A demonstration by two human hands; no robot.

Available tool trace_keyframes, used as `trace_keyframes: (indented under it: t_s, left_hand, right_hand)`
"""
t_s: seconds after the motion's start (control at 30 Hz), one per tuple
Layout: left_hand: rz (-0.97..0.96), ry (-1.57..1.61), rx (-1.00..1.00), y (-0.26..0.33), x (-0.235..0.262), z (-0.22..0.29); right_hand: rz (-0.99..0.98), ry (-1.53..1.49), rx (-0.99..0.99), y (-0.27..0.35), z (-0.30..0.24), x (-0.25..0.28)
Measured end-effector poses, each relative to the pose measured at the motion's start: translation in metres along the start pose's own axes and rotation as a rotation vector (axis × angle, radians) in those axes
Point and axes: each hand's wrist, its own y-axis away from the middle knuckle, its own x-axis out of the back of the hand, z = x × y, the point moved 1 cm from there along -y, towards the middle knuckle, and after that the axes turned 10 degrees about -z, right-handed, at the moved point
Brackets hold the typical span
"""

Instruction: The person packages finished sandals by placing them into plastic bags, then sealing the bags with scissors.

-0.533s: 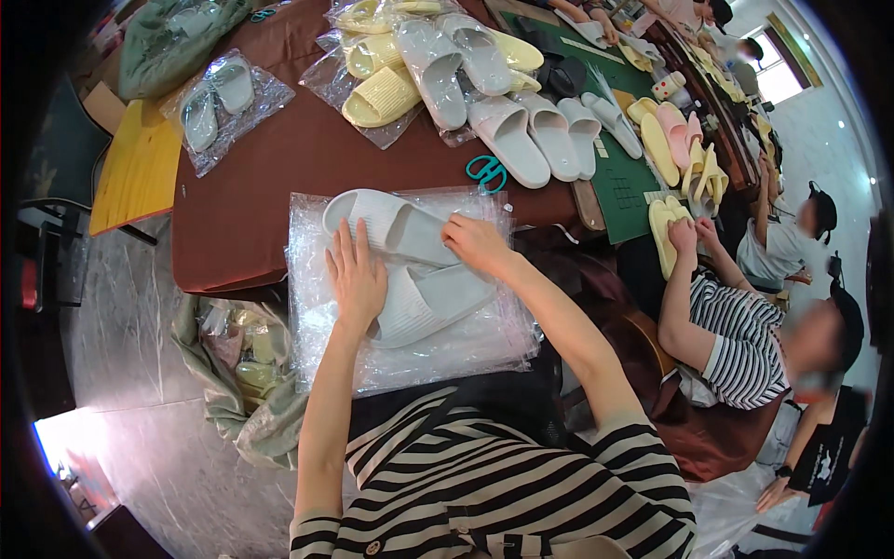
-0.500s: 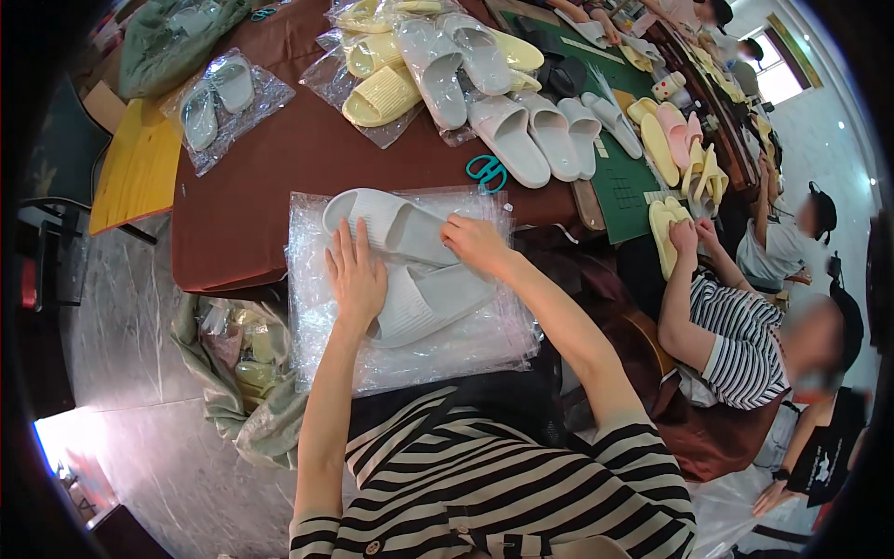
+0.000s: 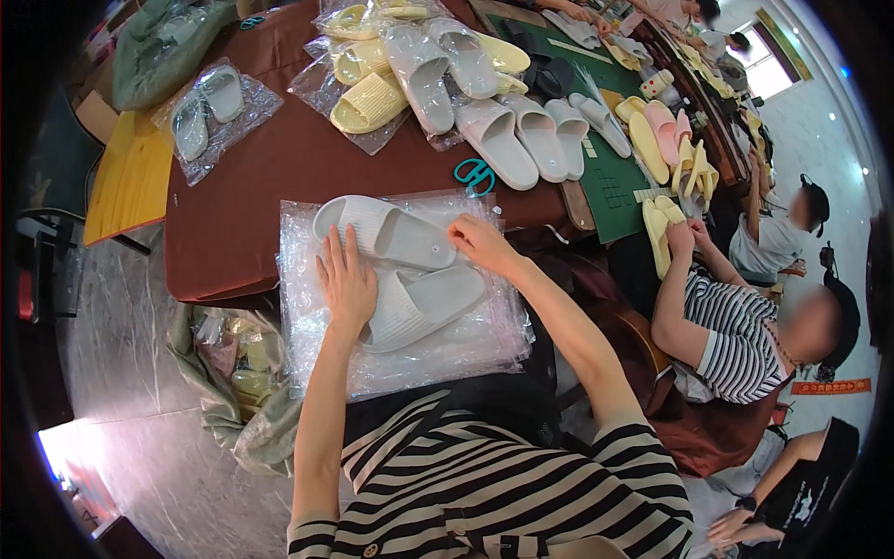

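Note:
Two pale grey slippers, the farther one (image 3: 410,238) and the nearer one (image 3: 424,303), lie side by side on a stack of clear plastic bags (image 3: 321,368) before me. My left hand (image 3: 347,287) rests across the toe straps of both, its fingers stretched out. At the farther slipper's heel is my right hand (image 3: 480,244), its fingertips curled together beside the rim. Whether they pinch anything is too small to make out. A small pale spot shows on the insole near that heel.
A brown-covered table (image 3: 242,224) holds a bagged grey pair (image 3: 191,126), yellow slippers (image 3: 370,102), more grey slippers (image 3: 498,144) and teal scissors (image 3: 475,175). Below left stands a cloth sack (image 3: 219,401). A co-worker in stripes (image 3: 731,331) handles a yellow slipper (image 3: 657,233) at the right.
The right hand's fingertips have drawn slightly off the farther slipper's heel, baring the small pale spot. The left hand stays on the straps. The whole view has shifted a little.

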Motion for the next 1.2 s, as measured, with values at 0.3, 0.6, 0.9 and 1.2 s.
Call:
trace_keyframes:
  t_s: [0.3, 0.6, 0.9, 1.2]
  left_hand:
    - [0.012, -0.005, -0.003, -0.001, -0.001, 0.0]
    - [-0.004, -0.013, 0.011, -0.001, 0.0, 0.001]
    - [-0.008, -0.025, 0.0, -0.004, -0.002, 0.0]
    - [-0.017, -0.041, -0.008, -0.003, 0.001, 0.003]
  right_hand:
    - [0.096, 0.372, 0.258, -0.013, -0.021, -0.015]
    - [-0.072, 0.483, 0.298, -0.018, -0.007, -0.018]
    - [-0.116, 0.064, 0.144, -0.011, 0.012, -0.008]
    - [0.599, -0.152, -0.503, 0.026, 0.116, 0.023]
